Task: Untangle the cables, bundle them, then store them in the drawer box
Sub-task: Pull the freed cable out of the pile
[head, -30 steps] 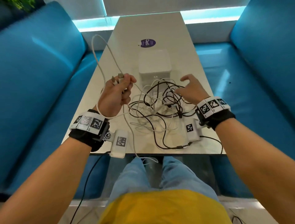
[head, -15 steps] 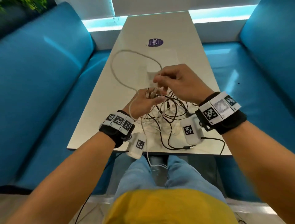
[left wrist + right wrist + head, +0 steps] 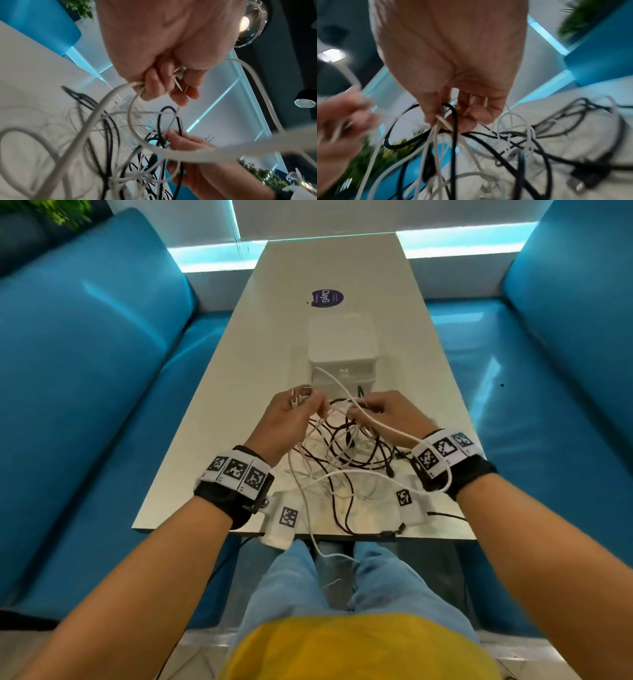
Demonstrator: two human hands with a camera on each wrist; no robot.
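Head view: left hand (image 3: 289, 419) curled around white cable (image 3: 383, 426) with metal plugs sticking out at 12 o'clock; right hand (image 3: 387, 414) pinching strands of the tangle (image 3: 346, 453) on the table (image 3: 239, 392). White drawer box (image 3: 340, 344) at 12 o'clock of the hands, just behind. Purple sticker (image 3: 327, 298) farther at 12. Blue sofas (image 3: 85, 371) at 3 and 9.

Left wrist view: fingers (image 3: 156, 86) closed around white cable.

Right wrist view: fingertips (image 3: 431, 119) pinching white and black strands; much blur.
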